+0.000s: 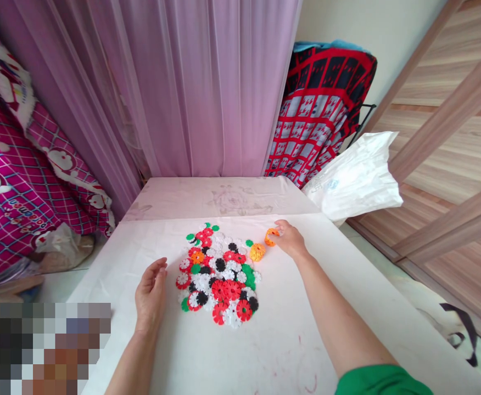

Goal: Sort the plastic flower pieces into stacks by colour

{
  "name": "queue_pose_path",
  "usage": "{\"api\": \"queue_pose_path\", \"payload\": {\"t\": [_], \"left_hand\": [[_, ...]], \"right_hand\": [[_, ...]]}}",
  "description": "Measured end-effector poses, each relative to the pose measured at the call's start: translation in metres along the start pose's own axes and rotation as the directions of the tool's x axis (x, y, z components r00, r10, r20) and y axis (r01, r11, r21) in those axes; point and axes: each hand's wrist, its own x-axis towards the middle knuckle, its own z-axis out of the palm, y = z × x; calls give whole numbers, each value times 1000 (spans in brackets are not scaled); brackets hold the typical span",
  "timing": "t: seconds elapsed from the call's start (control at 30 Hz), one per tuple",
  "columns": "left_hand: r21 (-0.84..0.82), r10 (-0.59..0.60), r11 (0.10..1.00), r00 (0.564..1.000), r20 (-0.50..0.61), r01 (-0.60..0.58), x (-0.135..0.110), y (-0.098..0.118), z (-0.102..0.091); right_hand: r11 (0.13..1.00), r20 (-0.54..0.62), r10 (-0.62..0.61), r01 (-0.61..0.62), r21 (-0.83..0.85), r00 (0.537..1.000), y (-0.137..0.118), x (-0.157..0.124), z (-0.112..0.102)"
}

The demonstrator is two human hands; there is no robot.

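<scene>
A pile of notched plastic discs point(224, 289) in red, white, black and green lies on the white table, with one orange disc point(197, 257) among them. Just left of the pile, my left hand point(150, 293) hovers with loosely curved fingers and nothing visible in it. Beyond the pile's right edge, my right hand point(290, 239) has its thumb and fingers around a small orange piece of joined discs point(270, 237). Close by rests a rounded orange cluster of joined discs point(257, 252), with a green disc point(249, 242) beside it.
The table point(265, 340) has a flower-printed cover at its far end. A white plastic bag point(358, 175) stands by the right far corner. Behind hang purple curtains point(207, 88) and a red-black patterned cloth point(318, 104); pink printed fabric point(30, 181) is at left.
</scene>
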Motion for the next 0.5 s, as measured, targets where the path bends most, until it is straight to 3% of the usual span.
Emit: {"api": "queue_pose_path", "payload": {"t": [0.33, 0.5], "left_hand": [[9, -13, 1000, 1000, 2, 13, -1, 1, 0], [-19, 18, 1000, 1000, 2, -18, 0, -2, 1]], "right_hand": [[999, -26, -41, 41, -4, 999, -4, -4, -7], [978, -11, -206, 207, 39, 978, -50, -23, -5]]}}
